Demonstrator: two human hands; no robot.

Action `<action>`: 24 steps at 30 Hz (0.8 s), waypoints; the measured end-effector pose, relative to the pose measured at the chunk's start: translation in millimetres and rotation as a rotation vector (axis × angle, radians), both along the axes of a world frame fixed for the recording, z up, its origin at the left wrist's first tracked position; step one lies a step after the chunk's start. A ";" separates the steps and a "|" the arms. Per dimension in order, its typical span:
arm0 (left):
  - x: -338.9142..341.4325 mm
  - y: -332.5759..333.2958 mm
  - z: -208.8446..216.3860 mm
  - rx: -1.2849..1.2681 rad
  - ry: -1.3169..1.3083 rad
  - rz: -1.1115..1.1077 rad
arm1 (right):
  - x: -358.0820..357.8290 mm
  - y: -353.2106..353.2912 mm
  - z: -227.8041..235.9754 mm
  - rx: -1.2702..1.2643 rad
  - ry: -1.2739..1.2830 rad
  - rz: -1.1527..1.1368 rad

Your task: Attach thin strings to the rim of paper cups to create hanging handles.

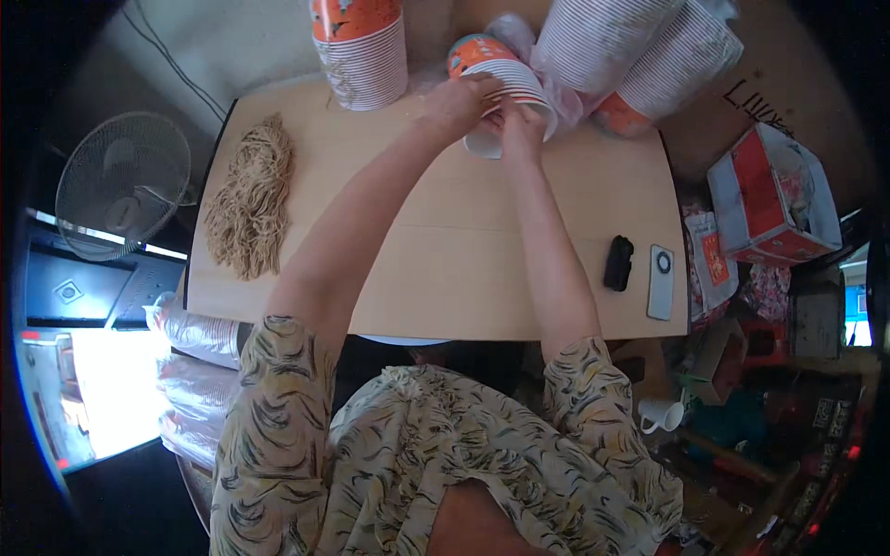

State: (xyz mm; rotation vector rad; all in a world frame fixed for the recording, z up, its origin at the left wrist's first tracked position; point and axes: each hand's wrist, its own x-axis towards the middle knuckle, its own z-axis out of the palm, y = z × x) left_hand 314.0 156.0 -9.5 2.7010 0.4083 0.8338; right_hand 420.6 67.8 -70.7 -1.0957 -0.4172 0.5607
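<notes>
At the table's far middle, a short stack of orange and white paper bowls [508, 72] lies tilted with its open end toward me. My left hand [461, 102] is closed over the upper left of the rims. Lower down, my right hand [519, 128] grips the same stack at the rim of the nearest bowl, and its fingertips are partly hidden. Left of my hands, a tall stack of similar paper bowls [366, 69] stands upside down. Larger stacks in clear plastic wrap [598, 42] lean behind and to the right.
A heap of beige strands [248, 199] lies on the table's [445, 269] left side. Near the right edge are a black case [618, 263] and a pale phone [660, 283]. A fan [122, 185] stands left, a red and white carton [774, 195] right. A white mug [660, 415] sits lower right.
</notes>
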 end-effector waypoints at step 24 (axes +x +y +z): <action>-281.0 -115.7 10.0 -0.615 -0.048 -0.222 | -217.1 -206.9 80.0 -0.296 -1.590 0.056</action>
